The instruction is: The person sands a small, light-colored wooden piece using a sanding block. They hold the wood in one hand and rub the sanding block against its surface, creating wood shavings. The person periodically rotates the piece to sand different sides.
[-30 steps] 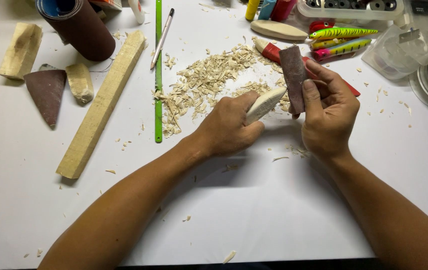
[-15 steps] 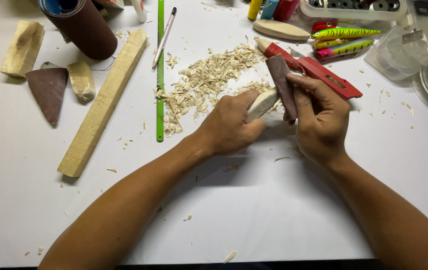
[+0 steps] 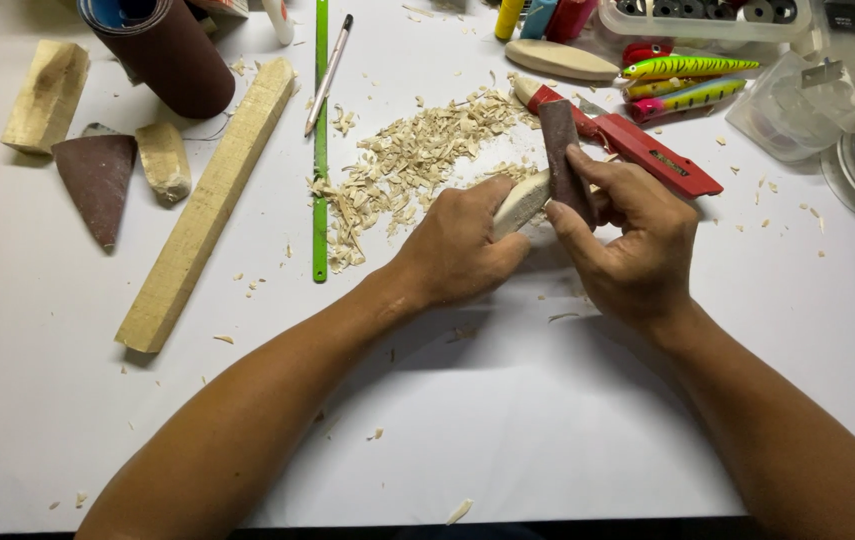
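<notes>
Wood blank, pale, sits gripped in my left hand mid-table; my right hand pinches a brown sandpaper strip against it. Clear plastic package lies far right.

A pale carved wood piece lies tilted above the table, with a dark-brown sandpaper strip pressed across it.
</notes>
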